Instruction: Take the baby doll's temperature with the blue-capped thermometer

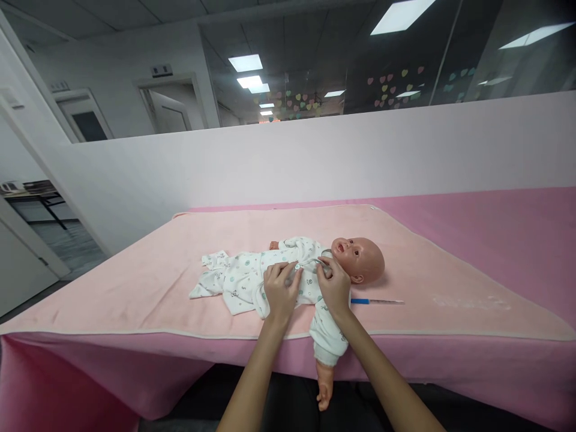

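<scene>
left hand (281,291): pinched on printed baby outfit (252,269) front | right hand (333,287): pinched near its neckline | baby doll (365,259): wearing it, face-up on peach mat (130,288) | technique: align edges flat (lifting fabric slightly clear of the chest)

Glaring light panels (402,17), otherwise muted light.

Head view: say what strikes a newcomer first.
Probably the baby doll, right of centre on a peach cloth, one arm hanging past the near edge. Next, the left hand and right hand, pinching its patterned white outfit at the upper front. Then the thin blue-ended stick near its head.
</scene>
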The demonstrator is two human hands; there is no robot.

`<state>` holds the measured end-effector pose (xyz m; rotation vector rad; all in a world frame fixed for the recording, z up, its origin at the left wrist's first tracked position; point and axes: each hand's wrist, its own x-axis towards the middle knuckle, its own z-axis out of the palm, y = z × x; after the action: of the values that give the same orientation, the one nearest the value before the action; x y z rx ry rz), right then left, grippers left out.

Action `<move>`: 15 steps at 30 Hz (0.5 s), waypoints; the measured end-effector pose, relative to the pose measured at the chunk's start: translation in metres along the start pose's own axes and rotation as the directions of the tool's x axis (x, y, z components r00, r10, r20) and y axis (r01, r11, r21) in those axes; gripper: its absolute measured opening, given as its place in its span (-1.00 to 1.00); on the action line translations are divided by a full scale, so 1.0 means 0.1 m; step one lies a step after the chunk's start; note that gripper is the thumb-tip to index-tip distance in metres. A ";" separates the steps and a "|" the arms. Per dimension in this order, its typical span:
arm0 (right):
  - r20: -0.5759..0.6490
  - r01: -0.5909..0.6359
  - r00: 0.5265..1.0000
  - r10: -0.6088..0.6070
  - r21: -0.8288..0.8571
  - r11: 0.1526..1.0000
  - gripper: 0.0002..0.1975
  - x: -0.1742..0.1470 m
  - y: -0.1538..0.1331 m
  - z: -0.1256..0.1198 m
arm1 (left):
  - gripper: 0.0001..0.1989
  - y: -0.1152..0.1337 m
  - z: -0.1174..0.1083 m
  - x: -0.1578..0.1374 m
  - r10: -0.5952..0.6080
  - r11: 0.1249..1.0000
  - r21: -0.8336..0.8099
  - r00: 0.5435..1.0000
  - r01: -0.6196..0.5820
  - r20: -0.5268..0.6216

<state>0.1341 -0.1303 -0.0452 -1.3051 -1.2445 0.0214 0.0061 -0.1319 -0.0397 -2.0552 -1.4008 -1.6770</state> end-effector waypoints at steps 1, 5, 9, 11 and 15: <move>0.004 0.000 1.000 0.000 0.007 1.000 -0.76 0.00 0.00 0.00 | -0.82 0.00 0.00 0.00 0.001 1.000 0.000 1.000 -0.001 0.000; 0.003 0.004 1.000 -0.004 0.014 1.000 -0.76 0.01 -0.01 0.00 | -0.82 0.00 0.00 0.00 0.006 1.000 -0.002 1.000 -0.006 -0.005; 0.001 0.016 1.000 -0.016 0.000 1.000 -0.77 0.01 -0.01 0.01 | -0.82 -0.01 0.01 0.00 0.007 1.000 0.002 1.000 -0.007 -0.005; 0.001 0.019 1.000 -0.019 -0.005 1.000 -0.77 0.01 -0.01 0.01 | -0.82 -0.01 0.01 0.00 0.003 1.000 0.001 1.000 -0.003 0.000; -0.012 0.028 1.000 -0.028 -0.005 1.000 -0.77 0.01 -0.01 0.00 | -0.82 0.00 0.00 0.00 -0.004 1.000 0.000 1.000 0.004 0.011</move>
<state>0.1337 -0.1297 -0.0441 -1.2895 -1.2534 -0.0094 0.0058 -0.1321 -0.0400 -2.0664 -1.4097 -1.6693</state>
